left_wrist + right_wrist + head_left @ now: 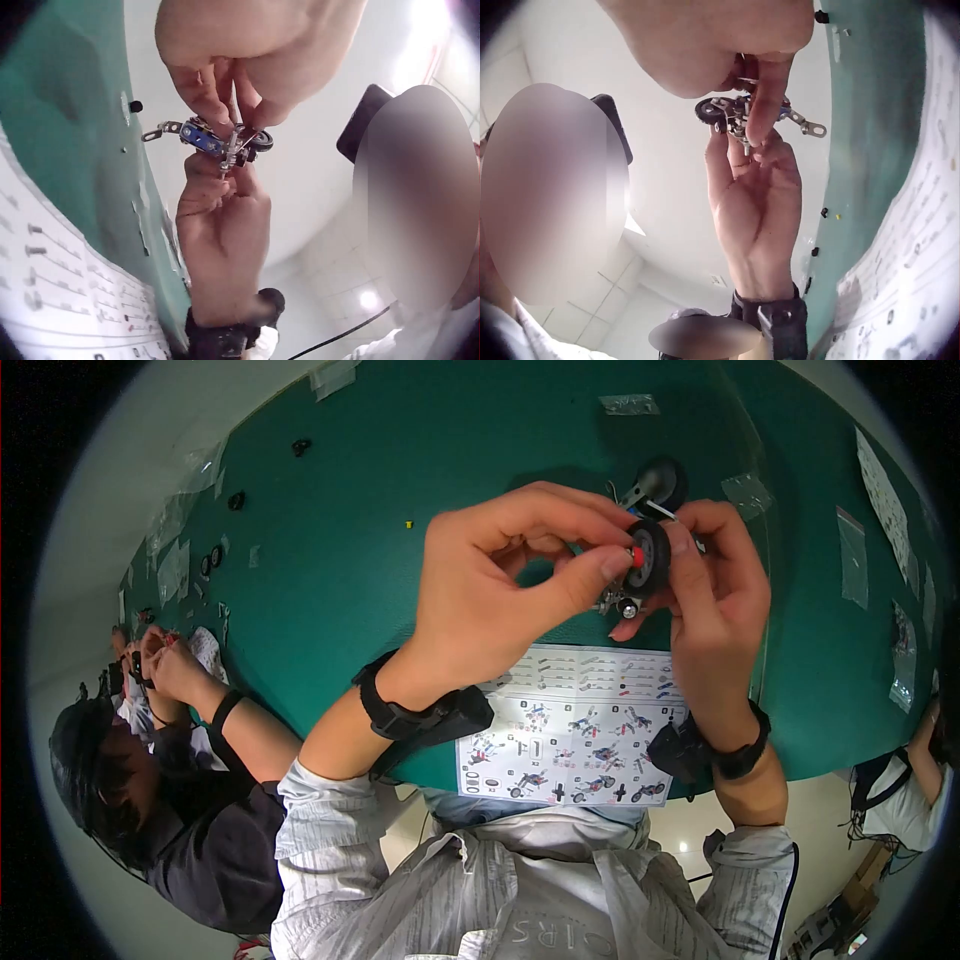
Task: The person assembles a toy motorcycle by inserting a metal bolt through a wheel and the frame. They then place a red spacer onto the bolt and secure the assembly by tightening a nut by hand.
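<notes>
A small model motorcycle (201, 139) of blue and silver metal strips is held between both hands, above the table. Its near wheel (656, 560), a black tyre on a grey hub, faces my left hand (490, 570). Thumb and forefinger of that hand pinch a small red piece (637, 557) at the hub. My right hand (722, 585) grips the model from the other side, its thumb at the tyre. Farther out, a second wheel (664, 482) shows beyond the fingers. In the right wrist view a slotted silver strip (810, 129) sticks out from the frame.
A printed instruction sheet (570, 745) lies at the near edge of the green table (340, 540). Small black parts (301, 448), a yellow piece (409, 524) and plastic bags (852, 555) are scattered around. Another person (180, 800) works at the left.
</notes>
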